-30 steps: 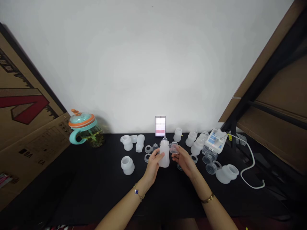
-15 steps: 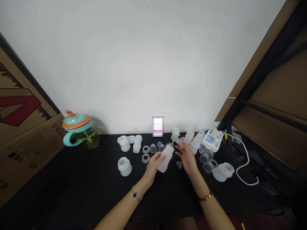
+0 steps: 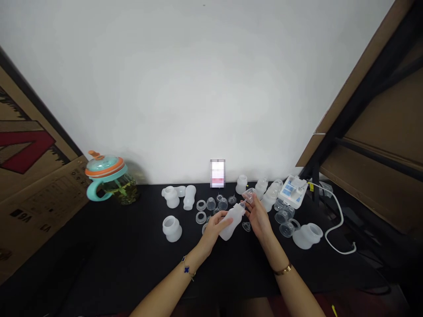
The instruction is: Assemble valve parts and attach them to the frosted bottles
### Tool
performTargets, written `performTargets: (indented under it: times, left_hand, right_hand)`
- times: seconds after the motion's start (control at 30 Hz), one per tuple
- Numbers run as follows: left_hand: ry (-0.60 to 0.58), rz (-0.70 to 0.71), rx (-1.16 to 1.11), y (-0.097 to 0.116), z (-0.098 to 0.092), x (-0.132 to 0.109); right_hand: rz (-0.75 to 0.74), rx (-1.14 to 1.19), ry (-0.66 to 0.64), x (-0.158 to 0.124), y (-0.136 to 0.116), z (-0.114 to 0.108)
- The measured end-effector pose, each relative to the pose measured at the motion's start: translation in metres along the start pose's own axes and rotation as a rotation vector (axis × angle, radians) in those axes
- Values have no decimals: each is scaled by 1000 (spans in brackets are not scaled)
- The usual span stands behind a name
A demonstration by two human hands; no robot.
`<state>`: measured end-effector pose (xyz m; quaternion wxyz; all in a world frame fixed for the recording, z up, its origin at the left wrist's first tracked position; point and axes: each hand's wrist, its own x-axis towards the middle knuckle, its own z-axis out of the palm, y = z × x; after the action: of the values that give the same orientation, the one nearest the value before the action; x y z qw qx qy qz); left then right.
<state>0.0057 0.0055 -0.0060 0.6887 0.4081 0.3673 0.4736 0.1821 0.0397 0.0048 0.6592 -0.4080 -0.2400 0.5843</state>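
Note:
My left hand (image 3: pixel 213 229) is wrapped round a frosted white baby bottle (image 3: pixel 234 220), which is tilted with its teat end pointing up and to the right. My right hand (image 3: pixel 258 215) holds a small clear cap (image 3: pixel 250 195) pinched in its fingertips, right at the bottle's teat end. Both hands hover over a black table (image 3: pixel 125 246). More white bottles (image 3: pixel 190 197), rings (image 3: pixel 201 205) and clear caps (image 3: pixel 222 203) lie around them. A clear teat (image 3: pixel 246 226) lies on the table just below my right hand.
A teal and orange jug (image 3: pixel 110 180) stands at the back left beside cardboard boxes (image 3: pixel 29 176). A white pump unit (image 3: pixel 291 192) with a white cable (image 3: pixel 337 229) sits at the back right, near a dark shelf frame (image 3: pixel 363 110). A wide white bottle (image 3: pixel 306 236) lies right.
The bottle has gone from upright to steeply tilted toward the right. My right hand has brought the clear cap from beside the bottle up to its teat end.

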Motion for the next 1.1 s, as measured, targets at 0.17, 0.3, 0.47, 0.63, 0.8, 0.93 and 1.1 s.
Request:
performTargets:
  times: [0.17,0.3,0.47,0.63,0.8,0.93,1.1]
  left_hand:
    - [5,-27,3,-1,-2,2]
    - [16,-28,-2,-3,-2,3]
    - [29,-22,2,-3,-2,3]
    - [25,-31,-8,-3,-3,3]
    - [24,-42,8,-1,-3,0]
    - [10,-25,13,-1,-4,1]
    - [-3,-16,-1,-3,-5,1]
  right_hand:
    - [12,-13,-33,-3,1,2]
    - [12,-31,-50,-3,3,2]
    - [6,-60,-72,-4,5,3]
    - [1,-80,-95,-7,7,5]
    - [-7,-110,-112,-8,8,6]
    - [-2,-118,-133,-9,9,6]
    - [-6,-126,-141,-10,9,6]
